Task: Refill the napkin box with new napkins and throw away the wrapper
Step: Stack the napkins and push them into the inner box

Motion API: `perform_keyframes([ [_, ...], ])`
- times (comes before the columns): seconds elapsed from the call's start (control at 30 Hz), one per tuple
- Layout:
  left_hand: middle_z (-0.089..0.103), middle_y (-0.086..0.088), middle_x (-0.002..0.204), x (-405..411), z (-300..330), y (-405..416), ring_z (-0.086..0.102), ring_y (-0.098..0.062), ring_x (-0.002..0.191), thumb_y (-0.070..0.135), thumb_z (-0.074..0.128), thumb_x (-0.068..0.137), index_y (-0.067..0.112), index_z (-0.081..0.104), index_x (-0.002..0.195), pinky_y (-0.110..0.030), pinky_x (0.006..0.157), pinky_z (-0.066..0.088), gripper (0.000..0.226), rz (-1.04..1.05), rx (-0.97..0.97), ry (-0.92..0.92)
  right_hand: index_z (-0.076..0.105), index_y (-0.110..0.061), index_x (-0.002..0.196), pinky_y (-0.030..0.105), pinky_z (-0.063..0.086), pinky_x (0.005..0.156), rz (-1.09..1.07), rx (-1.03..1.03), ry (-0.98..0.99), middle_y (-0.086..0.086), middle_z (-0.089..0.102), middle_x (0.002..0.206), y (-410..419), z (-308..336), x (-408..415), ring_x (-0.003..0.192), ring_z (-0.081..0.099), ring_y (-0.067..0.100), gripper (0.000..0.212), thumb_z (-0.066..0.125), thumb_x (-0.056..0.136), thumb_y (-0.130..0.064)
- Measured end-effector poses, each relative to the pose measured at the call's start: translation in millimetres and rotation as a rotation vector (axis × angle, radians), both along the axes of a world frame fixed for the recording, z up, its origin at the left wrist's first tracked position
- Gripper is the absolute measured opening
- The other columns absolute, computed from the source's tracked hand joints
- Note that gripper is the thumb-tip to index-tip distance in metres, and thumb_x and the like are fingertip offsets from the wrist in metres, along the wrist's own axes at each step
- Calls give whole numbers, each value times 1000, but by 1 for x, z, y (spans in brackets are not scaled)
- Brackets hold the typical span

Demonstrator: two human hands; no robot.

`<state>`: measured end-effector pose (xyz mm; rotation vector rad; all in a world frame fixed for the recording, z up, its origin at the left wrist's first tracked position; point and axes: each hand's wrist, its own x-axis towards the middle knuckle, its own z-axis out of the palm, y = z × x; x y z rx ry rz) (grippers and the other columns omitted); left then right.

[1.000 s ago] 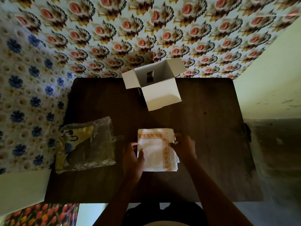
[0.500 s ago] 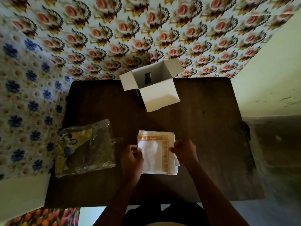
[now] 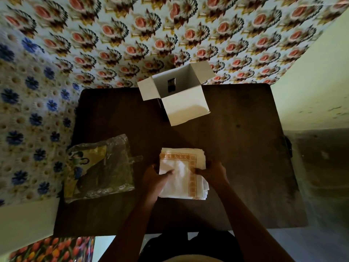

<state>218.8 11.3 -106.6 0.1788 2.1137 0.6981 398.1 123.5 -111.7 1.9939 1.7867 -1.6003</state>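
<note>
A stack of white napkins [image 3: 182, 173] with an orange patterned border lies on the dark table [image 3: 245, 157] near its front middle. My left hand [image 3: 156, 178] grips the stack's left edge, thumb on top. My right hand [image 3: 213, 172] holds the right edge, fingers curled round it. The white napkin box [image 3: 175, 93] stands open at the table's far edge, flaps spread, a slot in its back wall. The crumpled clear wrapper [image 3: 100, 167] with a printed label lies left of the stack, apart from my hands.
Patterned wallpaper rises behind the table and to its left. A plain pale wall runs on the right. A dark object [image 3: 288, 146] hangs off the table's right edge. Tulip-print material [image 3: 52, 248] shows at lower left.
Both hands have closed in on the napkin stack; the left thumb now lies further over the top napkin. The stack, box and wrapper stay in place.
</note>
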Motion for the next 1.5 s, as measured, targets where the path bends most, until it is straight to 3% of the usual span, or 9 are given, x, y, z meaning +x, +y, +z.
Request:
perform_keyframes([
  [0.23,77,-8,94,2,2,3,75,-24,79,39,89,66,13,74,98,-44,76,64,44,-68,-2,-76,63,-10,123,33,56,79,-30,-37,5,7,70,117,1,-9,0,105,68,21,61,88,71,-29],
  [0.37,63,-1,114,9,-6,-1,68,-23,97,64,77,54,24,57,122,-46,82,61,82,-151,31,29,65,-10,117,35,60,78,-60,-54,20,6,72,111,-2,-12,1,97,71,21,60,90,67,-31],
  [0.63,67,1,117,19,9,-10,71,-20,104,30,76,87,25,47,124,-47,88,60,47,-132,260,-113,60,-10,115,39,52,92,-125,106,33,-2,46,113,-20,-12,-6,102,51,14,46,82,76,-22],
  [0.77,75,4,96,12,5,-11,74,-11,85,21,74,89,27,67,108,-25,67,57,21,-110,232,-167,56,-15,118,41,58,83,-164,147,121,-2,54,113,-29,-13,-2,100,60,17,57,86,72,-27],
  [0.9,78,-3,106,-2,1,-15,74,-21,101,12,78,85,16,69,117,-38,88,58,34,-100,250,-205,52,-14,120,21,59,62,-208,97,359,-3,67,108,-25,-13,4,92,70,10,74,95,60,-22],
  [1.03,77,8,97,-15,5,-15,74,-1,93,-3,76,83,19,67,113,-19,78,58,38,-147,283,-229,43,-10,135,48,61,81,-145,8,629,11,65,123,-9,-16,7,110,69,25,95,95,56,-1],
  [1.17,71,8,99,-18,12,-8,70,12,83,-12,70,83,12,62,116,-11,78,56,41,-208,339,-230,67,-8,117,61,54,91,9,-54,638,18,72,114,3,-15,9,108,70,34,70,96,54,-10],
  [1.33,68,4,110,-13,15,1,64,-18,116,-13,68,85,9,48,140,-8,71,54,62,-257,366,-257,68,-20,113,50,57,91,28,-23,671,15,72,114,0,-8,4,109,69,29,61,89,61,5],
  [1.5,52,1,138,-9,19,-2,50,-13,126,-11,71,83,16,18,158,-4,83,46,95,-238,346,-150,70,-12,106,34,60,83,14,63,628,7,76,102,1,-5,3,98,73,18,53,86,62,15],
])
